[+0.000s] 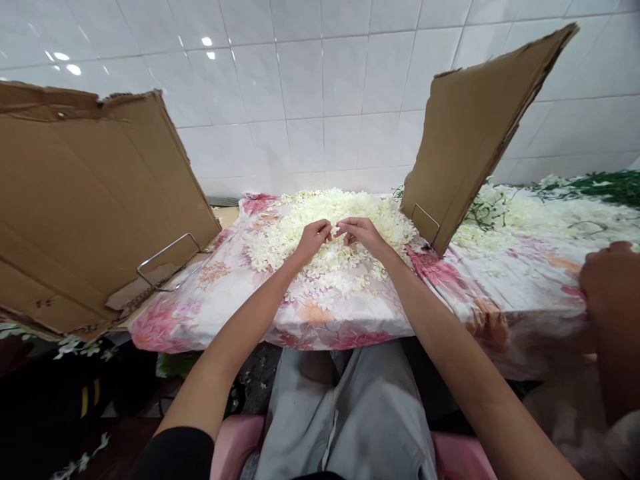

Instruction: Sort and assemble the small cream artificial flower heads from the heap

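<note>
My left hand [315, 239] and my right hand [359, 232] meet over a heap of small cream-white artificial flowers [345, 203]. Between the fingertips of both hands sits one small white flower [335, 230]. The left thumb and fingers are pinched together at the flower. On the other side, my right thumb and index finger close on it, with the remaining fingers curled below. Loose blossoms [325, 287] lie scattered on the cloth in front of the heap.
A flowered tablecloth [190, 313] covers the table. Cardboard panels stand at left [95, 207] and right [480, 127], held by wire bookends. Beyond the right panel lie more white flowers [545, 217] and green stems [600, 187]. Another person's hand [610, 280] is at far right. A tiled wall [345, 87] rises behind.
</note>
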A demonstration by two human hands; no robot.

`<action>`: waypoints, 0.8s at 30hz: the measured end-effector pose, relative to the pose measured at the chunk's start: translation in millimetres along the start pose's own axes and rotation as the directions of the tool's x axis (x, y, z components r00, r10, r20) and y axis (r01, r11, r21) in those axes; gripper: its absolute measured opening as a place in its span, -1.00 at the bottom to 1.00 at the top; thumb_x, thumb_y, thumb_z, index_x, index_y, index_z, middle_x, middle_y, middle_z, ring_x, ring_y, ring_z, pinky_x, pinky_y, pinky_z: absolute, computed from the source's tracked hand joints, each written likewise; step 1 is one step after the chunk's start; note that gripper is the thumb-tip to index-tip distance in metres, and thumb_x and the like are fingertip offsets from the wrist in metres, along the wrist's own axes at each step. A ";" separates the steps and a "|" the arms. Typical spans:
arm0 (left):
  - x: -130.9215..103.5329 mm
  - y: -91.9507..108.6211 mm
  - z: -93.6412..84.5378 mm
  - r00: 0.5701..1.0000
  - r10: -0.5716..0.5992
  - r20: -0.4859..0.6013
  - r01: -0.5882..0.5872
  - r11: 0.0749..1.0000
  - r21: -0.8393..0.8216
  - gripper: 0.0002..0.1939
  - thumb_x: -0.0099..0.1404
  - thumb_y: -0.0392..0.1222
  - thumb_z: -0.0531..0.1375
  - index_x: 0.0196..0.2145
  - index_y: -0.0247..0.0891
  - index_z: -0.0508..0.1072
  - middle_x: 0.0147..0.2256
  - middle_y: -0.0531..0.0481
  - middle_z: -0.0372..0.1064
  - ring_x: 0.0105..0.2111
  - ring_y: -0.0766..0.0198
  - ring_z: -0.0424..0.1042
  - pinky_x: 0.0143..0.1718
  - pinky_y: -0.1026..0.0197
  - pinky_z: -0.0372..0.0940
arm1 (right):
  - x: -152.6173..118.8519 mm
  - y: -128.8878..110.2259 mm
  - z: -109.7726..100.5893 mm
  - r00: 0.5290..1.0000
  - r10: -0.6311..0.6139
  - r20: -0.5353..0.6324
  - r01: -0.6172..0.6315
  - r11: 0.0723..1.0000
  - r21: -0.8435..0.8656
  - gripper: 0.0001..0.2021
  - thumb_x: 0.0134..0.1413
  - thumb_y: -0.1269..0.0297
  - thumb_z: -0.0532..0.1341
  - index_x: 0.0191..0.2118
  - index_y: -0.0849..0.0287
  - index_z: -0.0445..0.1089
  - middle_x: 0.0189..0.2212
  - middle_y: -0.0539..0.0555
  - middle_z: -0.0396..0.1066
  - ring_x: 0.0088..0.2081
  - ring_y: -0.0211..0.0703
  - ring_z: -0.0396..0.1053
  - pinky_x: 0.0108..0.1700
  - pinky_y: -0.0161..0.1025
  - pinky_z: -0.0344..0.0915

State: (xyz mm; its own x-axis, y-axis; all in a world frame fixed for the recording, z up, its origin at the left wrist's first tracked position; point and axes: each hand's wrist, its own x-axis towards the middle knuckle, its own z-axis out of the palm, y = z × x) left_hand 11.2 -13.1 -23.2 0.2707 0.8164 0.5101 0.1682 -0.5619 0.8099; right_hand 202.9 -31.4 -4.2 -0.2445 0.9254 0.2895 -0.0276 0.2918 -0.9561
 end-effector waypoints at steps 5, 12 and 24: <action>-1.8 5.1 0.4 1.000 0.009 0.012 -0.009 1.000 0.010 -0.64 0.37 0.11 0.19 -0.42 -0.22 0.37 -0.53 0.03 0.38 -0.51 0.34 0.26 -0.39 0.25 0.18 | 0.6 3.0 -1.4 1.000 -0.005 -0.006 0.005 1.000 0.018 -0.44 -0.29 -0.03 0.59 -0.19 0.23 0.57 -0.37 0.13 0.62 -0.54 -0.30 0.38 -0.43 -0.32 0.38; -6.6 11.9 2.3 0.998 0.046 0.032 -0.049 0.996 0.077 -0.67 0.39 0.04 0.17 -0.42 -0.25 0.43 -0.52 0.02 0.39 -0.49 0.34 0.25 -0.39 0.25 0.16 | 1.9 6.9 -5.6 1.000 -0.025 -0.011 0.025 1.000 -0.006 -0.40 -0.40 -0.10 0.63 -0.26 0.22 0.56 -0.47 0.06 0.55 -0.55 -0.30 0.36 -0.47 -0.33 0.32; -6.7 15.5 6.6 0.999 0.042 0.019 -0.042 0.999 0.034 -0.63 0.33 0.11 0.25 -0.41 -0.27 0.50 -0.52 -0.01 0.40 -0.50 0.32 0.30 -0.40 0.24 0.18 | -0.1 4.1 -7.1 0.993 -0.112 0.036 0.114 0.993 -0.030 -0.36 -0.47 -0.11 0.66 -0.29 0.20 0.50 -0.44 0.04 0.51 -0.44 -0.25 0.40 -0.42 -0.32 0.37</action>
State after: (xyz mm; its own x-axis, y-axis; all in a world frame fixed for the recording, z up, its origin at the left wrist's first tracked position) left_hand 18.3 -28.2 -16.0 0.2958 0.7896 0.5377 0.1884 -0.6000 0.7775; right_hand 209.6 -28.6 -7.8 -0.2745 0.8774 0.3933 -0.0257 0.4022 -0.9152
